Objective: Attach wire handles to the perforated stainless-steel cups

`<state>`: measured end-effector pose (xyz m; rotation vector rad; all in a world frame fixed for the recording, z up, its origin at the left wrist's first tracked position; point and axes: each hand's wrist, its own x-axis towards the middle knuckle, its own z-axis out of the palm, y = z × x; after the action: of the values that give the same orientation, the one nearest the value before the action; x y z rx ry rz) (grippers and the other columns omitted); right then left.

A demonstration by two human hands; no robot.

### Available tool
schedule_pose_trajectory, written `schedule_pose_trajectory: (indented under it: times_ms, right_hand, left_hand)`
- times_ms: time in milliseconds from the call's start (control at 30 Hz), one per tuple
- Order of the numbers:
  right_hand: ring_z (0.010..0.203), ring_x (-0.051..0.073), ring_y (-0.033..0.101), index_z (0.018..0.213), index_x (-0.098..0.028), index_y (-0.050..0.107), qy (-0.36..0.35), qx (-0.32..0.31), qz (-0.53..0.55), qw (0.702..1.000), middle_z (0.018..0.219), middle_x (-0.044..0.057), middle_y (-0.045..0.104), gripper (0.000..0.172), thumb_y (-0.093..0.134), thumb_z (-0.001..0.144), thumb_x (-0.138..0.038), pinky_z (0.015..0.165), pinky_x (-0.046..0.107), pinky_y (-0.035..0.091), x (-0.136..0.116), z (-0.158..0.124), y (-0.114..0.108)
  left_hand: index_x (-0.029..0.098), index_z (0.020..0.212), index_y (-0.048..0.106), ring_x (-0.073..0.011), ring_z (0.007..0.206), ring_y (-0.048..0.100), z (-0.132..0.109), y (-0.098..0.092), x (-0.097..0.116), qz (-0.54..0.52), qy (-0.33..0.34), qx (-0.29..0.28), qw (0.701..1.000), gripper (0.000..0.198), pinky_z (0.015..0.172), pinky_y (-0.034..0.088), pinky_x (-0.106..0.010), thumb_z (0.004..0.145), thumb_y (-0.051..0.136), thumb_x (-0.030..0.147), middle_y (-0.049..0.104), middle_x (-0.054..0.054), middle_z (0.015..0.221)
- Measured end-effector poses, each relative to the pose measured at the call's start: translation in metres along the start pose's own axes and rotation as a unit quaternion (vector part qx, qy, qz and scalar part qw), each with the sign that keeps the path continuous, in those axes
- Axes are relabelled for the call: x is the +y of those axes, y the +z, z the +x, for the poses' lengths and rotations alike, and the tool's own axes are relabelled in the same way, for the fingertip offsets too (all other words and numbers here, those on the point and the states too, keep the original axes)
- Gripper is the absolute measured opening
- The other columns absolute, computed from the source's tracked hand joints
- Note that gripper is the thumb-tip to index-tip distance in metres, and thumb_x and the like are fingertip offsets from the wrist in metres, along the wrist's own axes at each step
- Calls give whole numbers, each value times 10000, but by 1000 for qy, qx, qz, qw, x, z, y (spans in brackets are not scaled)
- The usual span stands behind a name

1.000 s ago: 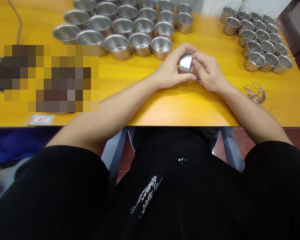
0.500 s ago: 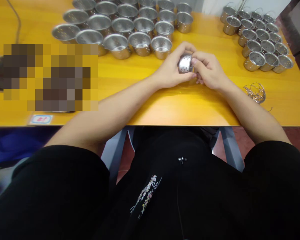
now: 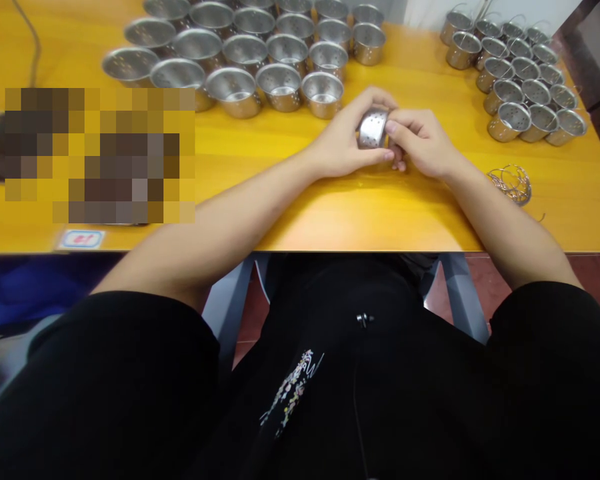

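Note:
My left hand (image 3: 346, 141) is wrapped round a small perforated metal cup (image 3: 373, 129), which lies tipped on its side between thumb and fingers just above the table. At the cup's right edge, my right hand (image 3: 424, 140) is closed in a pinch, its thumb touching the metal. Whatever its fingertips grip there is hidden. Nearest my right forearm is a small tangle of thin wire loops (image 3: 515, 183) on the table.
Rows of perforated cups without handles (image 3: 280, 87) stand at the back left of the yellow table (image 3: 360, 220). Several cups with wire handles (image 3: 511, 121) stand at the back right. A label card (image 3: 83, 239) lies at the front left edge, below a blurred-out patch.
The cup has turned slightly in my left hand, showing more of its perforated side. My right hand has shifted a little to the right; the rest looks the same.

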<state>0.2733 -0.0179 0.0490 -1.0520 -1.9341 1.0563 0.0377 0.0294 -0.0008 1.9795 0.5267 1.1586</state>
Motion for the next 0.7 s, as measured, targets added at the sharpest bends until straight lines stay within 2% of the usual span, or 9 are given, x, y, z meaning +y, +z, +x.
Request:
schedule_pose_trajectory:
  times_ms: [133,233,300,367,467,533,633,700]
  right_hand:
    - [573,248,620,850,-347,626,-12,49,-1,999,711,10,704,720,906,1004,-992,532,452,487,8,5,1]
    - [614,210,622,949,-348,676,-47,116,2,992,904,13,807,770,926,923,-1076,534,446,497,17,11,1]
    - [632,173,619,992,-333,702,-64,162,10,985,1052,22,843,851,970,831,-1125,530,436,500,20,13,1]
    - [649,170,620,988,-328,702,-68,191,9,979,1115,37,846,868,1001,799,-1121,539,448,516,19,12,0]
    - [689,213,643,962,-346,711,-58,193,-14,979,1114,52,854,749,1033,866,-1016,585,492,570,18,9,-3]
    - [725,232,672,972,-356,731,-53,184,-24,981,1081,56,860,694,1035,890,-975,612,494,596,19,9,-4]
    - [739,252,715,981,-357,742,-57,163,-28,985,984,51,858,690,1040,878,-971,611,480,614,25,9,-3]
    - [697,263,737,955,-348,753,-66,144,-25,987,953,45,850,649,1052,894,-921,586,488,620,29,9,0]
  left_hand:
    - [415,1448,765,-415,1460,841,2,2,-6,-7,7,10,1000,736,1274,693,-630,805,1076,593,893,-76,1454]
    - [430,1476,765,-437,1470,787,6,2,-13,-2,9,16,1000,834,1275,664,-644,767,1087,729,863,-67,1553]
    - [447,1511,743,-432,1483,726,7,0,-18,11,4,17,1000,891,1274,630,-641,781,1059,846,858,-38,1528]
    - [447,1587,690,-397,1476,662,8,-3,-22,20,3,13,1000,941,1278,588,-614,855,972,966,857,-8,1464]
    - [416,1644,631,-348,1394,597,7,-5,-25,15,-6,8,1000,1105,1245,562,-568,841,908,1124,855,9,1394]
    - [409,1664,625,-351,1392,564,6,-6,-25,20,-12,6,1000,1171,1253,540,-573,818,889,1173,854,1,1345]
    - [449,1742,617,-377,1448,542,6,-7,-23,45,-3,-8,999,1084,1274,494,-611,933,775,1152,842,-11,1230]
    - [494,1769,627,-386,1434,546,6,-8,-21,56,-6,-21,998,1045,1242,493,-623,956,729,1144,832,-7,1154]
